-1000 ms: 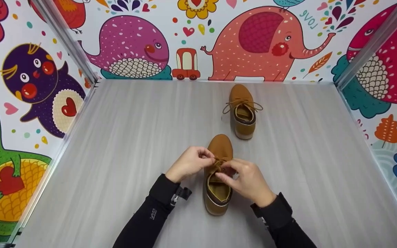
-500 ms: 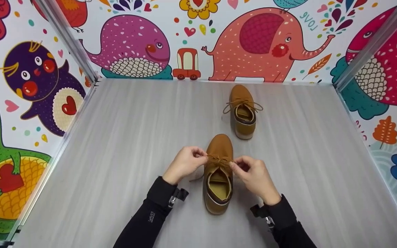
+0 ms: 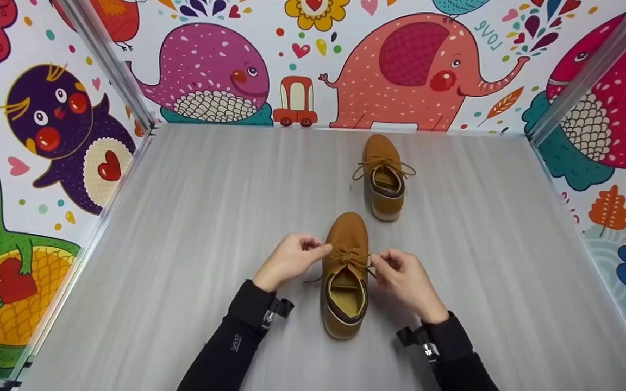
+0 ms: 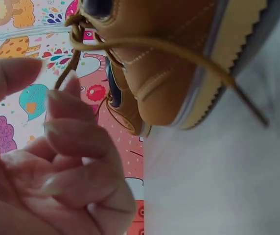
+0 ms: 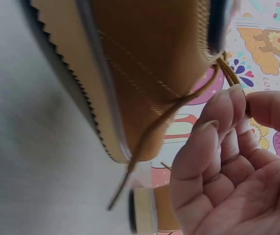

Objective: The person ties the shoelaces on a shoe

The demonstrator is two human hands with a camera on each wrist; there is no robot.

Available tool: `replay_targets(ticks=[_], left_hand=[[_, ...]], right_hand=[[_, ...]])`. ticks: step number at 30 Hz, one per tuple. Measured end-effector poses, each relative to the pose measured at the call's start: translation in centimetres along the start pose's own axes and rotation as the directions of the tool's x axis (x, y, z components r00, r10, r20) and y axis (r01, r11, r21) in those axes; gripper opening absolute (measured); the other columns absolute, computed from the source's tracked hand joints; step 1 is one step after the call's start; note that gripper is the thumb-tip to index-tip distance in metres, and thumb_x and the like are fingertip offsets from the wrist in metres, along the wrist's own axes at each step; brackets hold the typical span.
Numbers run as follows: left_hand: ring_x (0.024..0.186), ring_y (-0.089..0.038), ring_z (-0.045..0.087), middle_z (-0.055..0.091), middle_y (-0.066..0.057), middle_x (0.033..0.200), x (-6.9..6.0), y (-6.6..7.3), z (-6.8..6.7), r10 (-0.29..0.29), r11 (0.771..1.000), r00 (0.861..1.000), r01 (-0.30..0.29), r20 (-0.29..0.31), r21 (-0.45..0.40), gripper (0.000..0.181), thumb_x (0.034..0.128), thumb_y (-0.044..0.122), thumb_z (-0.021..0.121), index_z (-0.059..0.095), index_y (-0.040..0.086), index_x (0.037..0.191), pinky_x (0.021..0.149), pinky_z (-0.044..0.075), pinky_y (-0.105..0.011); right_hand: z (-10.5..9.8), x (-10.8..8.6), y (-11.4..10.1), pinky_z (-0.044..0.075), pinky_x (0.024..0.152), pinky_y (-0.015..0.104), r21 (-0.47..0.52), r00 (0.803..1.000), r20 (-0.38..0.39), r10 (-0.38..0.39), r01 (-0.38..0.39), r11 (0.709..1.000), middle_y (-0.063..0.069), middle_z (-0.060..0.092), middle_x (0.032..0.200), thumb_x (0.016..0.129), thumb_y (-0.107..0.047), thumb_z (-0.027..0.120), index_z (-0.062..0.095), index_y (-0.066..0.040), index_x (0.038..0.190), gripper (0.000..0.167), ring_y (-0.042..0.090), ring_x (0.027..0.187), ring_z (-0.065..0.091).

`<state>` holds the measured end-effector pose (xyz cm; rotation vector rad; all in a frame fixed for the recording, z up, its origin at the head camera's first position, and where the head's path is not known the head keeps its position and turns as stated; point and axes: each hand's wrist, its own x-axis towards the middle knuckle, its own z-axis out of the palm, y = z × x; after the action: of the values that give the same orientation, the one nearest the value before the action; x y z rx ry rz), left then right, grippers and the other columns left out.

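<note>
A tan lace-up shoe (image 3: 348,233) stands on the grey surface, toe pointing away. Its brown shoelace (image 3: 348,255) is tied in a bow, with loose ends hanging down both sides. At the right side, my right hand (image 3: 408,279) pinches one loop of the bow between thumb and fingers; the right wrist view shows this loop (image 5: 229,73) drawn taut. My left hand (image 3: 291,260) is beside the shoe's left side. In the left wrist view its thumb and index finger are apart, and the other loop (image 4: 71,66) hangs by the fingertips, not pinched.
A matching tan shoe (image 3: 383,187), its lace in a bow, stands farther off and slightly right. Walls printed with cartoon animals (image 3: 212,76) and metal frame posts (image 3: 109,62) border the grey surface (image 3: 210,190) at the back and sides.
Both hands were over the laces at first, then drew apart sideways with the bow's loops, tightening the knot. The left fingers have since loosened from their loop; the right hand moved slightly farther right.
</note>
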<state>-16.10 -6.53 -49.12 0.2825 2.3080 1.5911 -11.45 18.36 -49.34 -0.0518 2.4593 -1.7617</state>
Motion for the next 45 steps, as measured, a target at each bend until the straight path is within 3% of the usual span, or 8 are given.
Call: replay_targets(ticks=[6, 11, 17, 24, 28, 33, 37, 45], left_hand=[[0.075, -0.015, 0.054, 0.067, -0.007, 0.085, 0.3, 0.8, 0.1, 0.061, 0.998, 0.997, -0.061, -0.049, 0.013, 0.034, 0.0955, 0.038, 0.066, 0.072, 0.004, 0.091, 0.069, 0.043, -0.031], [0.069, -0.013, 0.051, 0.061, 0.001, 0.076, 0.0, 0.5, -0.1, 0.118, 0.992, 0.991, -0.115, -0.066, 0.045, 0.029, 0.0959, 0.028, 0.067, 0.07, 0.0, 0.087, 0.063, 0.042, -0.028], [0.067, -0.013, 0.053, 0.059, 0.005, 0.073, -0.8, -0.7, -0.7, 0.133, 0.986, 0.982, -0.116, -0.134, 0.123, 0.02, 0.0944, 0.019, 0.066, 0.066, 0.008, 0.078, 0.062, 0.045, -0.029], [0.065, -0.012, 0.053, 0.058, 0.006, 0.069, -1.8, -2.2, -0.6, 0.121, 0.986, 0.971, -0.093, -0.207, 0.141, 0.019, 0.0917, 0.015, 0.066, 0.065, 0.009, 0.074, 0.062, 0.045, -0.029], [0.064, -0.012, 0.052, 0.059, 0.007, 0.068, -1.5, -2.1, -0.6, 0.125, 0.982, 0.974, -0.093, -0.191, 0.167, 0.019, 0.09, 0.017, 0.066, 0.067, 0.011, 0.072, 0.061, 0.043, -0.029], [0.063, -0.012, 0.05, 0.06, 0.006, 0.071, -0.7, -1.6, -0.7, 0.102, 0.975, 0.987, -0.075, -0.122, 0.207, 0.027, 0.0942, 0.031, 0.067, 0.072, 0.009, 0.08, 0.059, 0.042, -0.03], [0.064, -0.013, 0.052, 0.061, 0.005, 0.072, -0.1, -1.1, -0.6, 0.087, 0.969, 0.992, -0.064, -0.088, 0.237, 0.036, 0.096, 0.039, 0.065, 0.073, 0.007, 0.083, 0.059, 0.044, -0.031], [0.066, -0.013, 0.052, 0.064, 0.004, 0.074, 0.1, -0.7, -0.8, 0.115, 0.973, 0.984, -0.084, -0.133, 0.217, 0.023, 0.0957, 0.026, 0.067, 0.072, 0.011, 0.079, 0.059, 0.042, -0.03]], right_hand=[[-0.7, 0.2, -0.7, 0.044, 0.054, 0.024, 0.008, 0.998, -0.014, -0.056, 0.056, 0.998, 0.007, 0.058, 0.065, 0.098, -0.014, 0.064, 0.064, -0.004, 0.083, 0.018, 0.017, 0.058, 0.053], [-1.3, 0.3, -0.1, 0.045, 0.053, 0.026, 0.009, 0.994, -0.042, -0.101, 0.101, 0.995, 0.008, 0.059, 0.065, 0.097, -0.019, 0.067, 0.065, -0.006, 0.081, 0.02, 0.019, 0.058, 0.055], [-1.6, 0.0, 1.1, 0.041, 0.051, 0.024, -0.005, 0.997, -0.068, -0.041, 0.041, 0.999, 0.008, 0.059, 0.064, 0.096, -0.016, 0.067, 0.065, -0.006, 0.082, 0.018, 0.019, 0.057, 0.054], [-1.1, -0.1, 2.9, 0.044, 0.052, 0.024, -0.056, 0.996, -0.082, 0.039, -0.044, 0.997, 0.006, 0.06, 0.064, 0.096, -0.014, 0.067, 0.065, -0.001, 0.081, 0.02, 0.017, 0.055, 0.056], [-1.2, -0.2, 2.7, 0.042, 0.051, 0.024, -0.065, 0.995, -0.095, -0.012, 0.006, 0.998, 0.005, 0.06, 0.063, 0.096, -0.018, 0.067, 0.066, -0.003, 0.082, 0.021, 0.017, 0.055, 0.054], [-1.3, 0.0, 2.3, 0.044, 0.051, 0.026, -0.046, 0.996, -0.075, -0.043, 0.039, 0.998, 0.006, 0.06, 0.064, 0.097, -0.025, 0.067, 0.066, -0.007, 0.082, 0.024, 0.019, 0.056, 0.055], [-1.3, 0.1, 2.1, 0.044, 0.052, 0.027, -0.109, 0.998, -0.035, -0.049, 0.045, 0.993, 0.003, 0.059, 0.063, 0.098, -0.032, 0.063, 0.065, -0.005, 0.08, 0.033, 0.018, 0.056, 0.055], [-1.6, 0.1, 1.3, 0.042, 0.051, 0.026, -0.161, 0.996, -0.049, -0.068, 0.059, 0.985, 0.001, 0.058, 0.062, 0.1, -0.03, 0.061, 0.063, -0.01, 0.075, 0.032, 0.017, 0.055, 0.054]])
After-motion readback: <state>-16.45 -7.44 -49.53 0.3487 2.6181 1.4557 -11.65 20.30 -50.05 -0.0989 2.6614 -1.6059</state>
